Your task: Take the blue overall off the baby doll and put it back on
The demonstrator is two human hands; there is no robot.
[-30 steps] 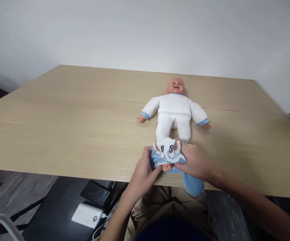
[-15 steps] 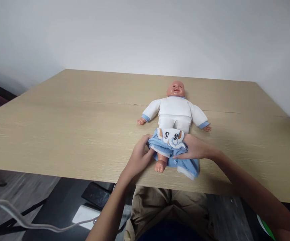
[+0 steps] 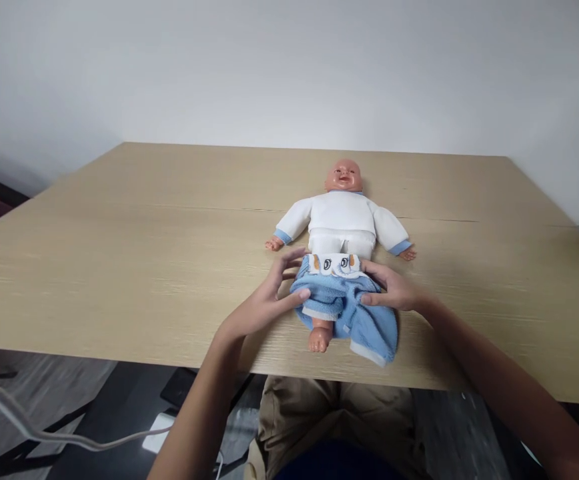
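Note:
A baby doll [image 3: 343,212] with a bald plastic head and a white top lies on its back, feet toward me. Blue terry pants [image 3: 369,327] with an embroidered animal face on the folded waistband are around its legs. One bare foot [image 3: 319,339] sticks out of the leg opening on the left; the other pant leg lies flat, with no foot showing. My left hand [image 3: 269,297] is open at the left side of the pants, fingers apart and thumb against the cloth. My right hand [image 3: 394,288] grips their right side, its fingers partly hidden by the waistband.
The doll lies near the front edge of a wooden table [image 3: 144,267], with a white wall [image 3: 289,73] behind it. Below the edge at the left are a dark surface, a white device [image 3: 157,430] and a pale cable [image 3: 24,427].
My left hand has loosened and spread its fingers. The pants' waistband lies flatter, and more blue cloth shows below the animal face. My right hand stays at the right side.

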